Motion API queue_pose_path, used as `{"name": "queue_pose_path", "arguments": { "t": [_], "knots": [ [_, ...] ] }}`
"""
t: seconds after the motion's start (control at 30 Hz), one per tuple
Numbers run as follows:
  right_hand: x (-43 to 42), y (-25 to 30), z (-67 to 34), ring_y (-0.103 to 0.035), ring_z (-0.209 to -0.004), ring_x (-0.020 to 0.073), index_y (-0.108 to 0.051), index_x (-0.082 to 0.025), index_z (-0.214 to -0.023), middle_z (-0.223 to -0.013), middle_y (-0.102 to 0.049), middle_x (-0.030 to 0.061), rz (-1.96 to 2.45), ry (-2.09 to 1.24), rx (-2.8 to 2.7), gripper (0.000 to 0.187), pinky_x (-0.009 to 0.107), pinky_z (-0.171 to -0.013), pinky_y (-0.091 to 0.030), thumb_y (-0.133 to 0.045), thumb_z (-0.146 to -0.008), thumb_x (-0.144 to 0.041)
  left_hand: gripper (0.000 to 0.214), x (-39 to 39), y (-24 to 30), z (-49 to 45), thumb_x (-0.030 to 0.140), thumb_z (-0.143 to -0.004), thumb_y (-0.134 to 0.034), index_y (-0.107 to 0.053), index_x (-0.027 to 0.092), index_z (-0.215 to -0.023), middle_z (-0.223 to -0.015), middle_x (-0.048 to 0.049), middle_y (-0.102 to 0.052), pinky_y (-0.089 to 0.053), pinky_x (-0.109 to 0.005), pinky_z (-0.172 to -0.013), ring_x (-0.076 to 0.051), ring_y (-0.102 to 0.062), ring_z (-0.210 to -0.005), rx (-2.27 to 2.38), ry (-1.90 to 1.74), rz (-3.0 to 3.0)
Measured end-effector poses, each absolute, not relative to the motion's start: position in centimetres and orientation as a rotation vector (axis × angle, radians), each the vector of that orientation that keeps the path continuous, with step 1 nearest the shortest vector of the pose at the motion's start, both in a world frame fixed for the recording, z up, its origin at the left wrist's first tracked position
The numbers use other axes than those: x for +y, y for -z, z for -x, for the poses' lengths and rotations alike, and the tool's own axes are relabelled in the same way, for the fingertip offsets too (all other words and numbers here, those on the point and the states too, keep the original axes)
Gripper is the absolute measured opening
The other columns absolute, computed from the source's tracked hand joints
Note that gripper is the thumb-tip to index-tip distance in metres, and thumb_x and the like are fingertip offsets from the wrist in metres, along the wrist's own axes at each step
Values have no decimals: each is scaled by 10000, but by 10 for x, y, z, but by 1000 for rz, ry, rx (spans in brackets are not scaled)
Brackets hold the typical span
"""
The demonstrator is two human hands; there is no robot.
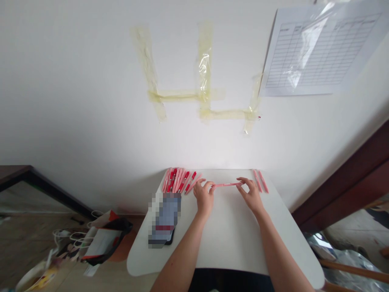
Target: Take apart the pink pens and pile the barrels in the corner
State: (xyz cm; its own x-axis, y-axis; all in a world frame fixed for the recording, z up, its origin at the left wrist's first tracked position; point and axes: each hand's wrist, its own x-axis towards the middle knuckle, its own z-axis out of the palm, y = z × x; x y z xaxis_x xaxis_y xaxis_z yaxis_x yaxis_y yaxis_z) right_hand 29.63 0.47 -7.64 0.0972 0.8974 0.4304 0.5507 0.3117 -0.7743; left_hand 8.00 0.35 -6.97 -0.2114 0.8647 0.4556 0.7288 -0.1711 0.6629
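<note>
While the head camera looked down at a small white table (234,239) set against a wall (91,89), both hands were at work near its far edge. The left hand (205,198) had its fingers closed on the left end of a slim pink pen (225,185), and the right hand (253,198) pinched the opposite end between thumb and fingertips. The pen lay nearly level between the two hands, in front of the wall and over the table's far half.

Just left of the left hand, a cluster of pink and red pens (178,180) lay side by side, mostly pointing toward the wall. Beyond the right hand, two pink pens (260,181) lay slightly apart from each other near the far right corner. A phone (165,219), largely hidden by pixelation, rested near the left edge, nearer the person than the cluster. Yellowish tape (204,65) and a printed sheet (313,56) clung to the wall above.
</note>
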Motion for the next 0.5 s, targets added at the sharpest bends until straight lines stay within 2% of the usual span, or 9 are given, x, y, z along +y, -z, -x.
{"name": "queue_pose_path", "arguments": {
  "t": [0.17, 0.33, 0.5],
  "knots": [
    [5, 80, -298, -570, -1109, 274, -637, -296, -1179, -1111, -665, 76, 1364, -400, -1605, 316, 476, -970, -464, -534, -925, -453, 99, 3, 69, -80, 237, -870, -667, -754, 270, -905, -1194, -83, -554, -428, -535, -1066, -273, -504, -1208, 1902, -1343, -1854],
    [12, 88, -304, -566, -1061, 283, -667, -274, -1068, -1098, -678, 94, 1373, -328, -1611, 343, 479, -937, -467, -529, -927, -555, 92, 5, 70, -80, 224, -857, -682, -753, 274, -886, -1158, -75, -570, -446, -524, -1047, -261, -526, -1174, 1880, -1384, -1862],
    [11, 86, -305, -551, -1066, 296, -692, -282, -1051, -1062, -690, 95, 1389, -276, -1632, 425, 483, -949, -439, -482, -942, -636, 86, 5, 71, -80, 208, -845, -694, -750, 268, -872, -1153, -73, -573, -445, -519, -1047, -252, -533, -1169, 1869, -1417, -1874]
  ]
}}
